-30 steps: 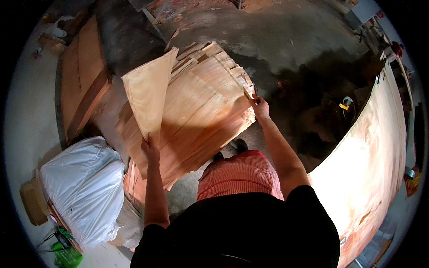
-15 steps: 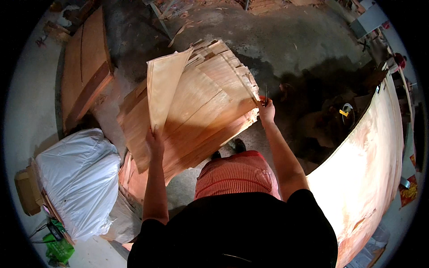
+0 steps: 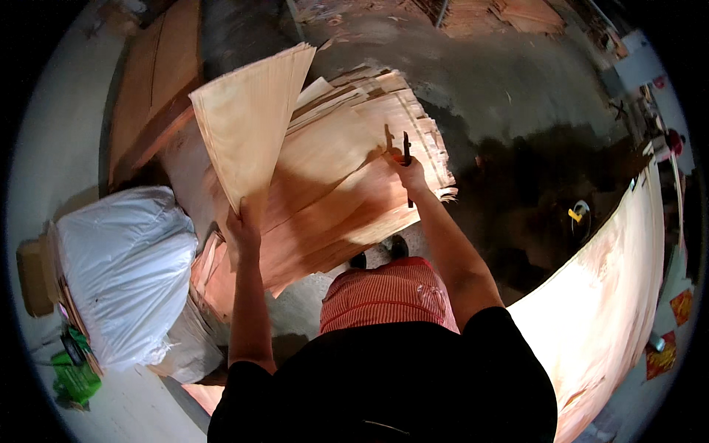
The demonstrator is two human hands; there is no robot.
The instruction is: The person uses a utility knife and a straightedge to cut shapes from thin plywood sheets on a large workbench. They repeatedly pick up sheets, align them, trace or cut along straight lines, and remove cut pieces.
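Note:
My left hand (image 3: 244,230) grips the narrow lower end of a sheaf of thin, pale wood veneer sheets (image 3: 249,111). The sheaf stands tilted up and widens away from me. Beneath it lies a broad stack of veneer (image 3: 347,173) with ragged, uneven edges. Over the right part of that stack, my right hand (image 3: 410,176) is closed around a slim black tool (image 3: 406,148) with a bit of orange by the fingers. Its exact kind is too small to make out. The hand's shadow falls on the top sheet.
On the left are a white plastic-covered bundle (image 3: 125,273), a reddish-brown stack of boards (image 3: 166,66) and a green bag (image 3: 76,380). A large, brightly lit curved wood sheet (image 3: 598,295) fills the right side. Veneer scraps (image 3: 517,15) lie on the floor at the back.
The sheaf in my left hand has lifted and swung left, apart from the stack. My right hand has moved left from the stack's right edge to above its top sheets, tool still held.

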